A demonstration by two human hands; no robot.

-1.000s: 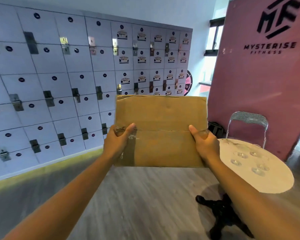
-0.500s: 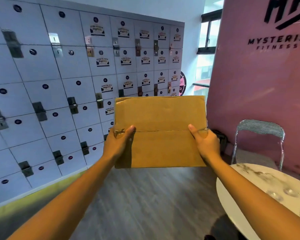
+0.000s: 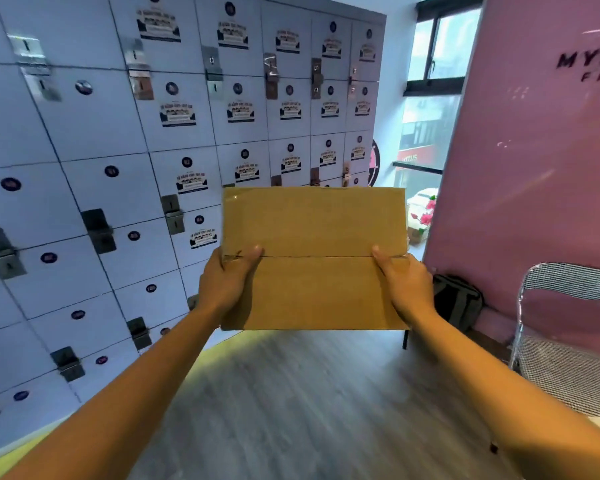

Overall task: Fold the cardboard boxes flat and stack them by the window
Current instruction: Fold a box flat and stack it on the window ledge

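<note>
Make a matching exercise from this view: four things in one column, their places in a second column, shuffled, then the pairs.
Things:
1. flattened cardboard box
2. lockers
3. folding chair
4. window

Places:
A. far end, between the lockers and the pink wall
B. lower right, against the pink wall
C. held between left hand and right hand
D. covering the left wall

Pairs: 1-C, 2-D, 3-B, 4-A

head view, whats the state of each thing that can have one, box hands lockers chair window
cardboard box: folded flat, held upright off the floor
left hand: grips the box's left edge, thumb on the front
right hand: grips the box's right edge, thumb on the front
lockers: doors closed
folding chair: unfolded, seat bare
window: panes look closed, daylight outside
</note>
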